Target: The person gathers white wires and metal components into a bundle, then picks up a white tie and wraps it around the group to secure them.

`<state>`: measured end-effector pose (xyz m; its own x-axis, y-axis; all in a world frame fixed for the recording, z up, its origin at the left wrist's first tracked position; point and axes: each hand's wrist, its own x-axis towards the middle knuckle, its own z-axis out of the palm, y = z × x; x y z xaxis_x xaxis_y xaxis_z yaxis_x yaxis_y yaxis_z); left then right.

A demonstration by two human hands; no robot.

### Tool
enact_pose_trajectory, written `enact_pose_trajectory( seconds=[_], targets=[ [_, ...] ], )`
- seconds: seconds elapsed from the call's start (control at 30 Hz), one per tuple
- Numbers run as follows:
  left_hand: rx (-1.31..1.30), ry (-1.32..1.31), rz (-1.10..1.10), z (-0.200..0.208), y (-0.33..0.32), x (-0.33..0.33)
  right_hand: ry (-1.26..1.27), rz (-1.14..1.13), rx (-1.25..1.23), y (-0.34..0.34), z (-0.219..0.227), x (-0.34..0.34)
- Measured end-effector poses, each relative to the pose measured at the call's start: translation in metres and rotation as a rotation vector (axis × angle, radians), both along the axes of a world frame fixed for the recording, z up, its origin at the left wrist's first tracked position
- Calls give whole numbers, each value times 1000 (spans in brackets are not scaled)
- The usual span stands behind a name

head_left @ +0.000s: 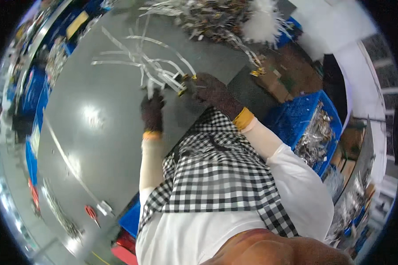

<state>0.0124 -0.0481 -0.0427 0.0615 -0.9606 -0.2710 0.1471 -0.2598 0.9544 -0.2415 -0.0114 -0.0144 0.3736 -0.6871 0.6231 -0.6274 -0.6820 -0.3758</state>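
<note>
A loose bunch of thin, flat white strips, like ribbon cables (148, 64), fans out over the grey table in front of me. Several carry small yellow-and-black end pieces (182, 92). My left hand (152, 108), in a dark brown glove with an orange cuff, is closed around white strips at the near side of the bunch. To its right, my right hand (213, 93) in a matching glove has its fingers closed at the yellow end of a strip. Motion blur softens both sets of fingertips.
A tangled heap of strips and small parts (216, 20) lies at the table's far side. Right of me stands a blue bin (292, 115) of silvery pieces, near a cardboard box (274, 81). Red scissors (91, 214) and a strip bundle (59, 212) rest at the lower left.
</note>
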Motion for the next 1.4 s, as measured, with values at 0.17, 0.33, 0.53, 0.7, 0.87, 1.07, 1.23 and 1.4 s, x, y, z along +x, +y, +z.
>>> enact_pose_trajectory(
  seconds=[0.17,0.33,0.53,0.7,0.87,1.07,1.23,1.4],
  targets=[
    [-8,60,-49,11,5,30,206,-877,384,20,-92,-154],
    [154,258,-144,25,7,-10,-392,-1018,673,16,-48,-188],
    [-124,3,-485,11,21,-79,-147,-1028,491,23,-87,-215],
    [-462,-367,-792,43,30,-122,-835,-824,803,96,-41,-221],
    [-608,-383,-764,15,25,-173,-284,-410,848,198,-101,-266],
    [-732,-493,-670,-5,7,-203,-220,-529,1102,316,-34,-231],
    [-566,-166,-609,-25,-24,-200,-1439,-449,1447,323,-34,-184],
    [122,983,-69,30,-62,-149,-1000,-283,1451,290,-42,-169]
  ],
)
